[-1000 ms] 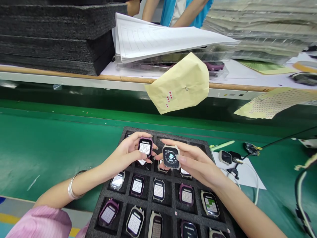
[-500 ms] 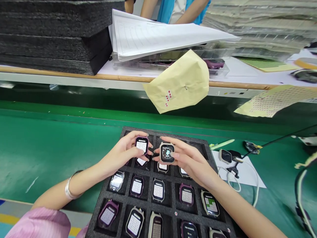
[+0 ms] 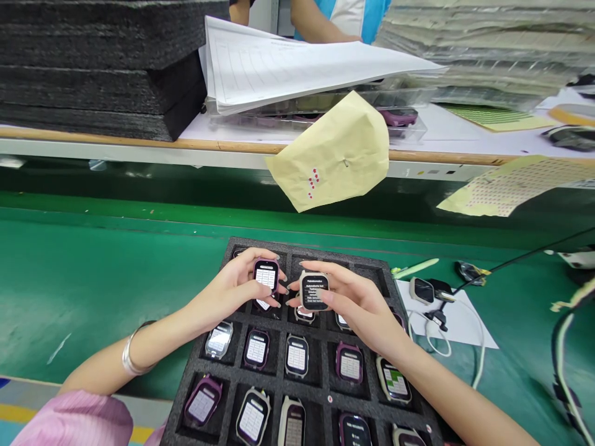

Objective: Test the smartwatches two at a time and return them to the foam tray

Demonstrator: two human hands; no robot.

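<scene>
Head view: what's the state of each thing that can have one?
Purple-framed square watch: held in left hand, screen lit white
Beige-framed square watch: held in right hand, dark screen showing white text
Black foam compartment tray: holding watches, several screens lit
Creased star-marked yellow paper: hanging over the shelf edge

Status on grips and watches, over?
Left grip holds purple watch. Right grip holds beige watch, text showing. Both above tray. Paper off right, not obstructing.
</scene>
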